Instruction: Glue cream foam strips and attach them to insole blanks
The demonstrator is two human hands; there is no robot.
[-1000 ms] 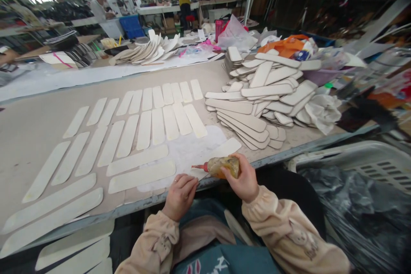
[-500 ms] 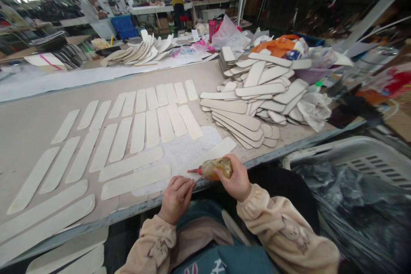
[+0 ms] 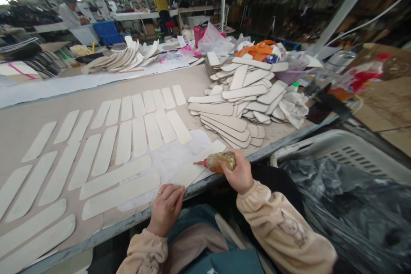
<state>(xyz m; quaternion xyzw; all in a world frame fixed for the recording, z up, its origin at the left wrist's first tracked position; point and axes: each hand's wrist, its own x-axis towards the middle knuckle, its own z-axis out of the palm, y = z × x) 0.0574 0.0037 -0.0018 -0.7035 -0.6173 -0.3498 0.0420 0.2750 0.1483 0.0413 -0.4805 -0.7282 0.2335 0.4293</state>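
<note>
My right hand (image 3: 238, 172) is wrapped round a squeeze bottle (image 3: 218, 162) of yellowish-brown liquid, held nearly level with its red nozzle (image 3: 200, 162) pointing left. Beneath the tip lies a long off-white strip (image 3: 186, 174) with a rounded end, close to the table's front edge. The fingers of my left hand (image 3: 166, 206) are pinched together on the near end of that strip. A sheet of white paper (image 3: 170, 154) lies under the strip. Left of my hands, several similar off-white strips (image 3: 122, 201) are laid out in rows.
A heap of edged strips (image 3: 244, 90) stands at the right of the table (image 3: 199, 120), with bags and an orange cloth behind. A grey-white basket (image 3: 353, 145) holding dark plastic (image 3: 334, 197) sits at my right. People work at benches in the background.
The view has shifted, so the table layout appears further left. The bottle's nozzle has moved away from my left fingers along the strip, whose surface now shows more between them.
</note>
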